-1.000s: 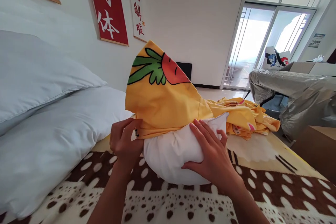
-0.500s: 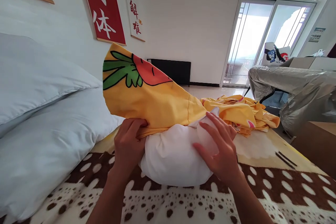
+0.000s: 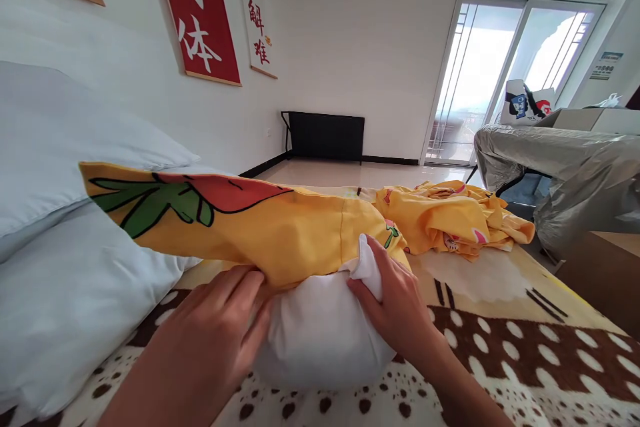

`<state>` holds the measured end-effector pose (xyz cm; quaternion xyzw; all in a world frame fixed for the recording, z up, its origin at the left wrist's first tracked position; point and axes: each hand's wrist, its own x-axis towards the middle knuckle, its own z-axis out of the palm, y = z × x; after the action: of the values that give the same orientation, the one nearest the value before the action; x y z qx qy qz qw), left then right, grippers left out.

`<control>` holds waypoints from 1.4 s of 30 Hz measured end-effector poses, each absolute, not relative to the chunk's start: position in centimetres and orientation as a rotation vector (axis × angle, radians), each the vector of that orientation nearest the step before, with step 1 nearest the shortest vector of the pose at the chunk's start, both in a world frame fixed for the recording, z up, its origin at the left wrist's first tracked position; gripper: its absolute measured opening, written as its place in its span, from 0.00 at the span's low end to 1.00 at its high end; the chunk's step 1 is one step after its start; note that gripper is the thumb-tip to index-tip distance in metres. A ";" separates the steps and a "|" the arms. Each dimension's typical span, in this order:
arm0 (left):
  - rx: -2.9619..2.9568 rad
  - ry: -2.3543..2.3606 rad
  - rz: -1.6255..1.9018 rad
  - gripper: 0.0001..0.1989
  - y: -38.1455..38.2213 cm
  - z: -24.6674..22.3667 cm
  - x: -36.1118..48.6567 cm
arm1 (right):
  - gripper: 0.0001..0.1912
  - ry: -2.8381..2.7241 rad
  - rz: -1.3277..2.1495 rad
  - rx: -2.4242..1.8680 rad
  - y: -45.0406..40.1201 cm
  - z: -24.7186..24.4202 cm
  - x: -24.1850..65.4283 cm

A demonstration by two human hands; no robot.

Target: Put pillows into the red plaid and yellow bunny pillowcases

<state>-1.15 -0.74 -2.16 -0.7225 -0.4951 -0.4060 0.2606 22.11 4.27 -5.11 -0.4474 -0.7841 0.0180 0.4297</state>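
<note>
A yellow fabric cover (image 3: 300, 233) with a carrot print stretches leftward over a plump white pillow (image 3: 320, 340). Its left part stands out in the air beyond the pillow. My left hand (image 3: 215, 327) has its fingers curled on the cover's lower edge, at the pillow's left side. At the right, my right hand (image 3: 395, 300) pinches a white corner of the pillow between thumb and fingers, beside the cover. The pillow's far side is hidden under the yellow fabric.
More yellow printed fabric (image 3: 450, 213) lies crumpled on the patterned blanket (image 3: 540, 347). White pillows (image 3: 90, 293) are stacked at the left. A cardboard box (image 3: 605, 273) and a plastic-covered piece of furniture (image 3: 550, 147) stand at the right.
The cover's raised left part has dropped and reaches further left. My left hand has moved nearer and left. My right hand has shifted left and closed on the white corner.
</note>
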 end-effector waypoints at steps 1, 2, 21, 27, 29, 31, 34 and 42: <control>-2.009 -1.231 -1.058 0.08 -1.6 -1.8 0.0 | 0.27 -1.951 0.034 -1.091 4.3 -5.3 22.0; -2.049 -1.135 -1.074 0.11 -2.3 -1.5 1.3 | 0.26 -1.952 0.026 -1.064 4.3 -5.4 21.9; -2.486 -1.723 -0.776 0.11 1.1 -1.7 2.4 | 0.24 -2.017 -0.044 -0.894 1.1 -4.5 21.3; -2.363 -1.923 -0.577 0.11 1.6 -0.6 2.9 | 0.19 -1.960 -0.171 -0.820 -0.9 -3.1 22.1; -2.351 -1.937 -0.514 0.11 1.5 -0.5 3.1 | 0.15 -1.950 -0.266 -0.733 -1.6 -2.7 22.2; -2.341 -1.956 -0.452 0.12 1.5 -0.5 3.2 | 0.12 -2.003 -0.368 -0.644 -2.0 -2.4 22.3; -2.310 -1.958 -0.371 0.13 1.6 -0.5 3.6 | 0.12 -2.170 -0.497 -0.632 -2.1 -2.6 22.2; -2.206 -1.884 -0.309 0.09 2.1 -1.2 4.0 | 0.18 -2.313 -0.684 -0.712 -1.6 -5.2 21.1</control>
<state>4.02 2.08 -1.20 -0.7513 -0.6418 -0.1054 0.1119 21.08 -1.63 -5.21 -0.2694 -0.8749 -0.2587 0.3082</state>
